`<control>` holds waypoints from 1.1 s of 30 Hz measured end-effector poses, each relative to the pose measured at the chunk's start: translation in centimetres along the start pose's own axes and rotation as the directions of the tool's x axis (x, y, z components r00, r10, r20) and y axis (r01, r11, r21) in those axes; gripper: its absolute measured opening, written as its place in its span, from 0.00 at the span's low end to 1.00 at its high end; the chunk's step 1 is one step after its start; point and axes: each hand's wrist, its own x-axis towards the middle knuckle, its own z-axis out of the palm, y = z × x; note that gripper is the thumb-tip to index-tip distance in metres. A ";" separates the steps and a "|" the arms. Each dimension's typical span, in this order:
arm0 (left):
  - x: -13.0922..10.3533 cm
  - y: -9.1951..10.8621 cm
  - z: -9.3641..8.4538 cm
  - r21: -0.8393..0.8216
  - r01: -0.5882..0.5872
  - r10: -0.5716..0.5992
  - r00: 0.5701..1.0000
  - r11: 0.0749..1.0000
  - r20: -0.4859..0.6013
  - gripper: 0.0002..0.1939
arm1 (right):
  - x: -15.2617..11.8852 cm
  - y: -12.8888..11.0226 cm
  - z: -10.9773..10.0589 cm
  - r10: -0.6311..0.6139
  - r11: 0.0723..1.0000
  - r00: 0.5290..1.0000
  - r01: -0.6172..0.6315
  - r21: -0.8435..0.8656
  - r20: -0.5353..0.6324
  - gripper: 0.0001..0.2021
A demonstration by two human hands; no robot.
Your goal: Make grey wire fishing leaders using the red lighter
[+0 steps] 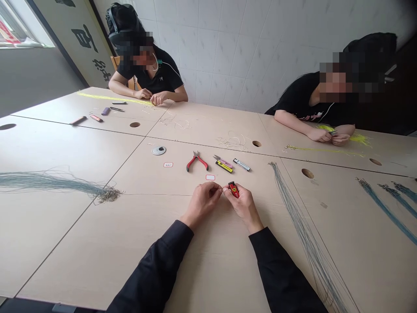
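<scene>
My left hand (204, 201) is closed in a pinch at the middle of the table, its fingertips meeting those of my right hand. What the pinch holds is too small to make out. A red lighter (233, 190) with a yellow emblem is gripped in my right hand (243, 204). Beyond my hands lie red-handled pliers (197, 161), pink snips (224, 162), a yellow-and-black lighter (224, 166) and a white-and-black lighter (241, 164). A thin cord runs from near my left hand toward the bundle at left.
Blue-grey cord bundles lie at left (65, 182) and right (299, 221), with more (384, 208) at far right. A round silver disc (158, 150) sits beyond the pliers. Two people work across the table (182, 174) with yellow cords (114, 98).
</scene>
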 end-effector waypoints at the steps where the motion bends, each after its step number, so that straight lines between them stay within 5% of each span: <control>1: 0.0 0.0 0.0 0.003 -0.003 0.003 1.000 1.000 0.000 0.10 | 0.0 0.0 0.0 -0.001 1.000 1.000 0.001 -0.002 0.001 0.19; 33: -0.1 0.4 -0.3 0.010 -0.044 0.044 0.998 0.999 0.051 0.07 | -0.1 0.2 0.0 -0.032 0.999 0.997 0.032 0.001 0.068 0.14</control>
